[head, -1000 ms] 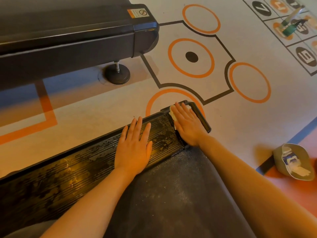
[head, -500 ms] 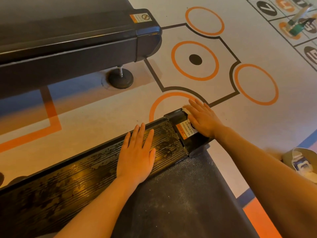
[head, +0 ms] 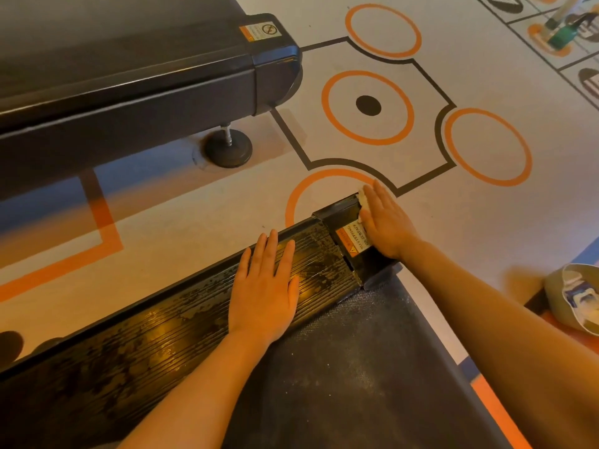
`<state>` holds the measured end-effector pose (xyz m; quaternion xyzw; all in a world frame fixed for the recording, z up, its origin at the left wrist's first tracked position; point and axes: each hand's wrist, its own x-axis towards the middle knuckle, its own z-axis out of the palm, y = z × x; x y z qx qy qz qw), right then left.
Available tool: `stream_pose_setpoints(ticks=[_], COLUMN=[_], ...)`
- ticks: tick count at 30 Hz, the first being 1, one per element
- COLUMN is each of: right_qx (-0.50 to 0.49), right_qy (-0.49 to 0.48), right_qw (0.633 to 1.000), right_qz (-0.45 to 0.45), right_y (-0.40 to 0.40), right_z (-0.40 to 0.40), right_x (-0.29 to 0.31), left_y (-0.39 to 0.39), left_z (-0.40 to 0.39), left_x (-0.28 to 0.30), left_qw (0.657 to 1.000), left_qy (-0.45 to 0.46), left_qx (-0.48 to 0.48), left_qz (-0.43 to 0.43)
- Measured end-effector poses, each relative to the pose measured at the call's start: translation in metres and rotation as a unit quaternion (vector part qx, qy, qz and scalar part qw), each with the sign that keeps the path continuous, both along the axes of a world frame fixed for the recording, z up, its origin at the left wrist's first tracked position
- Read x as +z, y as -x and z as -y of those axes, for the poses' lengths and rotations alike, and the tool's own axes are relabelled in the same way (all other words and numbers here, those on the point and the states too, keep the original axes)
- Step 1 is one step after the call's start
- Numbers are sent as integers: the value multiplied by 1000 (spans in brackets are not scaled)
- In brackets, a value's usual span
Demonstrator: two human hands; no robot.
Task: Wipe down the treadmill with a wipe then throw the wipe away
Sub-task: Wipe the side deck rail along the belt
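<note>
Right hand [head: 385,226] flat, fingers straight, pressing white wipe [head: 362,198] onto end cap of treadmill [head: 343,367]. Left hand [head: 265,288] flat, fingers spread, on wet ribbed side rail [head: 155,338]. Wipe canister [head: 573,299] on floor, right.

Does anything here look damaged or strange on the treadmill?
The ribbed side rail beside the left hand shows patchy blotches, wetness or wear, I cannot tell. Pale specks dot the belt.

2nd treadmill [head: 129,76], spray bottle [head: 562,30], marked floor [head: 486,238].
</note>
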<state>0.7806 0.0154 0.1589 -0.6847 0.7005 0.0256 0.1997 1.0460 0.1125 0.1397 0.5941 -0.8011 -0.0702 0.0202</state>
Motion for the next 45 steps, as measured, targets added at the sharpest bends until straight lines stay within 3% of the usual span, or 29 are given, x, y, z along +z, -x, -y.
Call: stream_pose_setpoints(ticks=[8, 12, 21, 34, 45], right_qx=[-139, -205, -289, -265, -247], right_qy=[62, 68, 107, 106, 104], right_qw=[988, 976, 948, 955, 961], right_qz=[-26, 8, 83, 77, 62], right_y=[-61, -81, -73, -119, -81], right_z=[-81, -131, -99, -132, -112], right_x=[-2, -7, -12, -5, -7], left_y=[-1, 0, 0, 1, 0], left_z=[-1, -1, 0, -1, 0], left_x=[3, 5, 5, 6, 6], left_qw=[1000, 1000, 1000, 1000, 1000], left_qy=[-12, -15, -15, -13, -9], left_qx=[-1, 3, 1, 8, 9], left_qz=[-5, 4, 16, 2, 8])
